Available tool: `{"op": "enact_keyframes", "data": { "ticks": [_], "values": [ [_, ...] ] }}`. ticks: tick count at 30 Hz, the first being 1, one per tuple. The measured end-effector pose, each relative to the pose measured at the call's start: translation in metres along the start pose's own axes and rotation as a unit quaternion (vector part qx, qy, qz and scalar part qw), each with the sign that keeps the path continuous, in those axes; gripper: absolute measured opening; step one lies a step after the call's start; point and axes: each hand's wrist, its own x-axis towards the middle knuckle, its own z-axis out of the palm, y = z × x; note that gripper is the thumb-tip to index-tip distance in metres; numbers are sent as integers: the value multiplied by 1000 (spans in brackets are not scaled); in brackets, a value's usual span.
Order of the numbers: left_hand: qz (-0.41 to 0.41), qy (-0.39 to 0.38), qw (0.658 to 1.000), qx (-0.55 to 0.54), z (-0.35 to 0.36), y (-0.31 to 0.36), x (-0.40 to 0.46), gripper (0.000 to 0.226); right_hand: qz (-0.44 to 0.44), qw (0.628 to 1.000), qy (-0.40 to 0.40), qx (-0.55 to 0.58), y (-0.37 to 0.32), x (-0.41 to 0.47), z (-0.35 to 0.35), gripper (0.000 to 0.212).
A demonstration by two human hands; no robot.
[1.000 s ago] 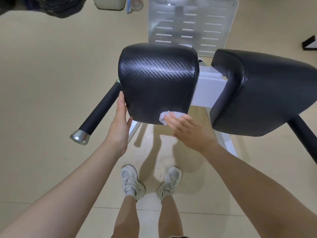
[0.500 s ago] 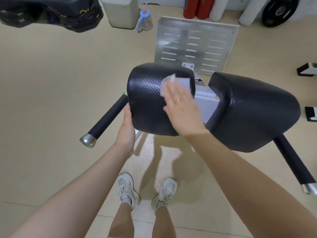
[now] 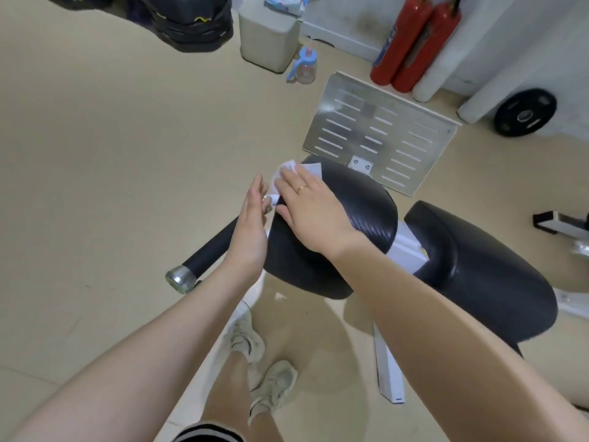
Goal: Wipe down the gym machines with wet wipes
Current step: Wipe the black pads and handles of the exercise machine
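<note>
- Beige gym floor (image 3: 95, 138) runs to a far wall with two red extinguishers (image 3: 414, 43), a weight plate (image 3: 525, 112) and a slotted metal footplate (image 3: 379, 132).
- Since a second ago the wet wipe (image 3: 288, 166) has travelled from the near edge of the left pad (image 3: 360, 205) to its far left corner.
- Right hand (image 3: 314, 208) lies flat, fingers straight, pressing the wipe onto the pad.
- Left hand (image 3: 251, 224), which was steadying the pad's left edge, now stands beside it with fingers relaxed and grasping nothing, above the black handle (image 3: 210, 247).
- Judging from that sweep, this pad's top is nearly covered; the right pad (image 3: 487, 266) and the handle look untouched.
</note>
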Motion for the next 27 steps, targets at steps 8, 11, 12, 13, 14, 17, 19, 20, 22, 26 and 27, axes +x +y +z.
{"op": "enact_keyframes", "data": {
  "ticks": [8,11,12,13,14,17,19,20,22,26,27],
  "values": [
    [-69,22,997,-5,-11,34,38,38,23,947,-190,257,56,63,-27,36],
    [-75,-32,996,44,-16,42,43,18,61,934,-216,277,74,75,-19,37],
    [-56,-53,991,109,-19,42,44,11,80,928,-231,280,77,82,-15,39],
    [-38,-72,982,170,-20,41,44,6,106,917,-251,291,78,88,-15,42],
    [-38,-90,974,205,-20,38,46,5,124,907,-264,304,77,91,-18,43],
    [-79,-118,963,227,-19,37,47,11,59,908,-284,303,69,77,-38,39],
    [-100,-120,952,263,-15,43,49,12,-12,910,-262,322,65,63,-47,36],
    [-111,-117,946,280,-12,45,51,20,-20,903,-258,344,66,58,-46,35],
    [-129,-91,945,287,-7,44,56,32,-7,883,-261,390,69,61,-37,35],
    [-157,-91,945,272,1,41,69,35,-50,895,-292,333,96,100,-5,42],
    [-155,-94,942,282,3,41,70,37,-34,896,-299,326,106,113,7,42]
  ]
}}
